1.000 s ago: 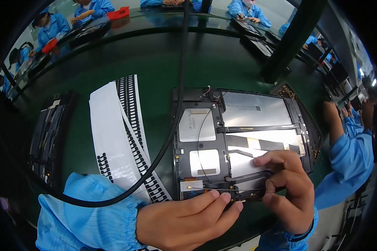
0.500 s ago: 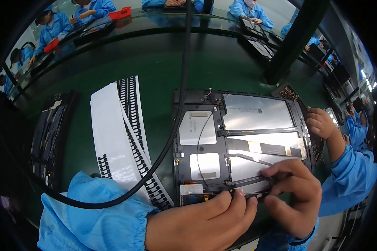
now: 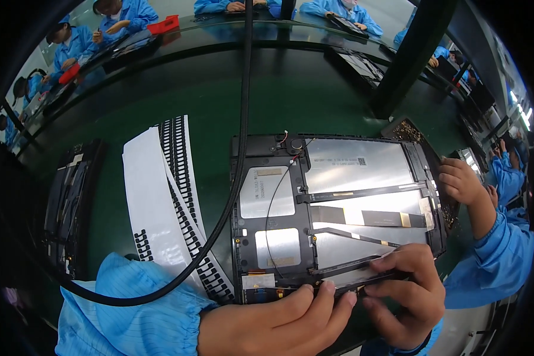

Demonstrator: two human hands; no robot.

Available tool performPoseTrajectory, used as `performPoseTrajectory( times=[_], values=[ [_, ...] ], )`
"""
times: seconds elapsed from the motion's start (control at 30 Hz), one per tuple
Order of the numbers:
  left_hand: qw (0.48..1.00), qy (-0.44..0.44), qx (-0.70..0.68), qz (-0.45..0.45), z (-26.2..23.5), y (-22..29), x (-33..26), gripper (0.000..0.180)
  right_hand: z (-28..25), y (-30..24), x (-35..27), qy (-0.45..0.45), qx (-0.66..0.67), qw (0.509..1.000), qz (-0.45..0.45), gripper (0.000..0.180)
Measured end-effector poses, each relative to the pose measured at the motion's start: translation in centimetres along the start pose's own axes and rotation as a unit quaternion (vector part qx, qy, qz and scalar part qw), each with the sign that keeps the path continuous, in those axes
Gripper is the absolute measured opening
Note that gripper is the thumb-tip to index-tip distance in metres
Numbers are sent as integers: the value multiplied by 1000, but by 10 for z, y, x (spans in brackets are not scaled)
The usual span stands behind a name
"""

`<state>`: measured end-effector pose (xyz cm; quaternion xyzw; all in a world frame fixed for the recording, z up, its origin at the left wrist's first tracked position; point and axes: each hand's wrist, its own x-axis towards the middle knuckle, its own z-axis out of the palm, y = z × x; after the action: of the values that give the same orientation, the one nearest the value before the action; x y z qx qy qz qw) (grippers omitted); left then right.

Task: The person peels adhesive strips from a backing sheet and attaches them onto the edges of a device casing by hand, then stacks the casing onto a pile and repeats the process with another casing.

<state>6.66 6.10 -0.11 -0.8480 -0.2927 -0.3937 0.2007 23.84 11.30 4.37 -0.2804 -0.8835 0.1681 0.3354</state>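
A black device housing [image 3: 285,213] with silver metal panels, flat cables and a thin wire lies before me on the table. My left hand [image 3: 273,323] reaches over its near edge, fingers bent and pressed together against the rim; the thumb is hidden. At the same edge, further right, is my right hand [image 3: 406,293]. Its index fingertip rests above the rim, while thumb and middle finger come together just below. Whatever lies between them is too small to make out. Both hands are bare, with blue sleeves behind them.
White sheets [image 3: 151,196] carrying rows of black tabs lie left of the housing. Another dark device [image 3: 68,207] sits further left. A black cable [image 3: 246,101] hangs across the view. Behind the housing's right corner stands a tray of small parts [image 3: 406,130], near a co-worker's hand [image 3: 466,184].
The whole view has shifted a little, so the housing appears further left and lower. Both hands stay at its near edge, and more of the dark rim shows between the right fingers.
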Motion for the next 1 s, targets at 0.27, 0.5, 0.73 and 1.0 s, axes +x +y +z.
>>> performPoseTrajectory(
  times=[0.27, 0.5, 0.73, 1.0],
  values=[
    [983, -131, 54, 113, -29, -26, 16, 17, 15, 11, 2, 24, 13, 1000, -14, 18],
    [993, -119, 6, 6, -16, -2, -5, 25, 13, -14, 10, 0, -82, 994, -77, 15],
    [996, -85, -22, -26, -28, -6, -13, 23, 23, -35, -15, 50, -259, 964, -47, 19],
    [975, -174, -137, -25, -98, -10, -96, 20, 77, -77, -42, 5, 33, 999, -16, 21]
  ],
)
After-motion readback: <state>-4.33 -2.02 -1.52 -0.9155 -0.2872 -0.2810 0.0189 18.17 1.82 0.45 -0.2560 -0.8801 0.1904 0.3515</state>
